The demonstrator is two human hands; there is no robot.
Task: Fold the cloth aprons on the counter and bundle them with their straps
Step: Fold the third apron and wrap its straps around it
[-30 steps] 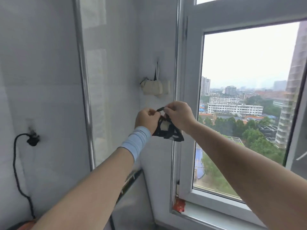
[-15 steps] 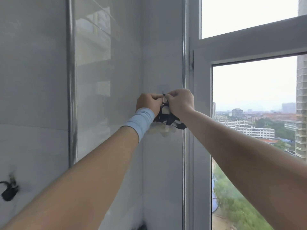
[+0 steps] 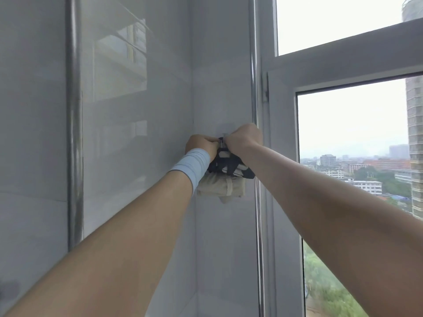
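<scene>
A small bundled apron in black with white patches (image 3: pixel 227 164) hangs high against the tiled wall corner. My left hand (image 3: pixel 201 145), with a light blue wristband, and my right hand (image 3: pixel 243 137) both pinch its black strap loop at the top, close to a small wall hook that my hands mostly hide. Just beneath it hangs a beige bundled apron (image 3: pixel 220 187), touching the dark bundle from below. Both arms are stretched out at about head height.
Glossy grey wall tiles fill the left and centre. Two vertical metal pipes run down the wall, one at the left (image 3: pixel 74 133) and one beside the window frame (image 3: pixel 254 88). A white-framed window (image 3: pixel 283 156) at the right looks over a city.
My hands carried the dark bundle up and forward to the wall, above the beige bundle. The view tilted upward, so the cable and socket at the lower left left the frame.
</scene>
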